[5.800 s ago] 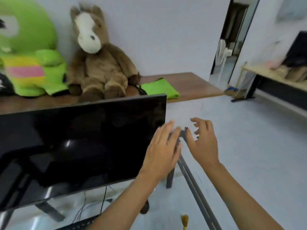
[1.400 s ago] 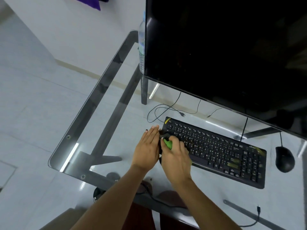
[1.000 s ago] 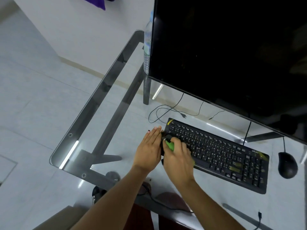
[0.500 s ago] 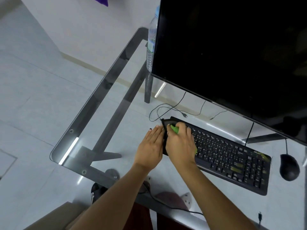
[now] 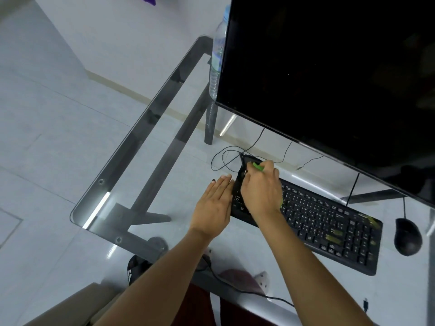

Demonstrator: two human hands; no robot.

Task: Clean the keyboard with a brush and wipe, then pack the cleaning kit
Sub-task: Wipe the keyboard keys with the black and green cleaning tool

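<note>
We see our 2 hands low on the glass desk (image 5: pixel 141 161); our left hand (image 5: pixel 213 205) lies flat with straight fingers against the keyboard (image 5: pixel 329 222) end; our right hand (image 5: pixel 261 189) grips a green brush (image 5: pixel 257 166) there; the keyboard's long side runs off to our right, under the monitor (image 5: pixel 329 67).

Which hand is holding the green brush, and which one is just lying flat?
The right hand grips the green brush over the keyboard's left end; the left hand lies flat, fingers straight, beside that end.
</note>
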